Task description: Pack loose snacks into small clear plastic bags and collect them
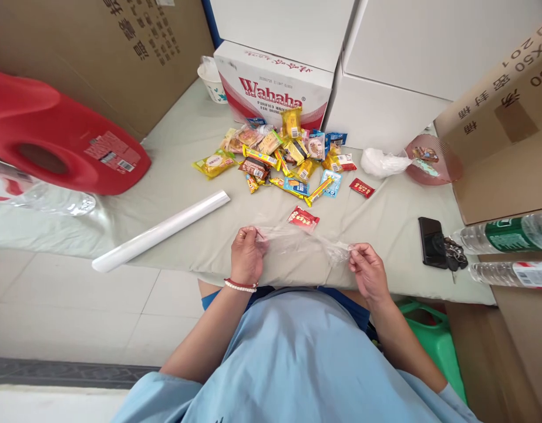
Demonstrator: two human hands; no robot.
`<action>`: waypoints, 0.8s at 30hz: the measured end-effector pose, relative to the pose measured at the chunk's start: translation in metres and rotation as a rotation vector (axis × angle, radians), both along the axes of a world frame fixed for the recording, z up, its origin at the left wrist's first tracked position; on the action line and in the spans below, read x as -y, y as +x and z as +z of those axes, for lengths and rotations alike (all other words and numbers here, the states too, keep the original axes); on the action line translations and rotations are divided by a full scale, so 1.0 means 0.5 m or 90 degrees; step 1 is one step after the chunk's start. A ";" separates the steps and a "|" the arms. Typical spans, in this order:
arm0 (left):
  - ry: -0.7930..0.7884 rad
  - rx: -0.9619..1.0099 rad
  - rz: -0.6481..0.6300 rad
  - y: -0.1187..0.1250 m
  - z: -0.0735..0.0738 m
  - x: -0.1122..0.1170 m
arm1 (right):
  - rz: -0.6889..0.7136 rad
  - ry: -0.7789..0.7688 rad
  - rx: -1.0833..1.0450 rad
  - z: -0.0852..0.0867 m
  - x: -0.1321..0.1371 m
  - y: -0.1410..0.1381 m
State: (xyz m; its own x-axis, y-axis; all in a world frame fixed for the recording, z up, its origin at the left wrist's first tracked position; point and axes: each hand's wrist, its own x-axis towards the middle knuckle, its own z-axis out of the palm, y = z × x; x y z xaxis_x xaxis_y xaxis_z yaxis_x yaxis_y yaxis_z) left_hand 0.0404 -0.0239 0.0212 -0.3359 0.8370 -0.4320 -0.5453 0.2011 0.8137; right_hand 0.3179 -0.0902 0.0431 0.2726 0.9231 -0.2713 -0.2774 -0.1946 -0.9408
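Note:
A thin clear plastic bag is stretched between my two hands, just above the table's front edge. My left hand pinches one end of it, thumb against fingers. At the other end, my right hand is closed on a bunched part of the bag. A small red packet lies just beyond the bag, partly seen through it. Farther back sits a pile of wrapped snacks, mostly yellow, with some blue and brown wrappers. Another red packet lies right of the pile.
A white roll lies at left, near a big red jug. Behind the snacks stands a Wahaha carton. A white bundled bag, pink bowl, black phone, keys and two bottles occupy the right.

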 end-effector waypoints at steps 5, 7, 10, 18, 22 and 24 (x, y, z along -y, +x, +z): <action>0.051 -0.184 -0.035 -0.005 -0.001 -0.007 | -0.008 -0.069 -0.046 0.011 0.002 0.056; 0.063 -0.206 -0.063 -0.004 -0.002 -0.004 | 0.002 -0.071 -0.027 0.019 -0.005 0.074; 0.067 -0.204 -0.094 -0.002 -0.006 0.006 | 0.002 -0.078 0.044 0.021 -0.022 0.099; 0.085 -0.325 -0.153 0.008 -0.004 0.035 | -0.083 0.014 0.502 0.023 -0.076 0.087; 0.132 -0.375 -0.169 0.016 0.009 0.046 | 0.079 0.187 0.491 0.071 -0.106 -0.008; 0.144 -0.381 -0.175 0.020 0.017 0.051 | 0.195 0.260 0.514 0.088 -0.125 -0.059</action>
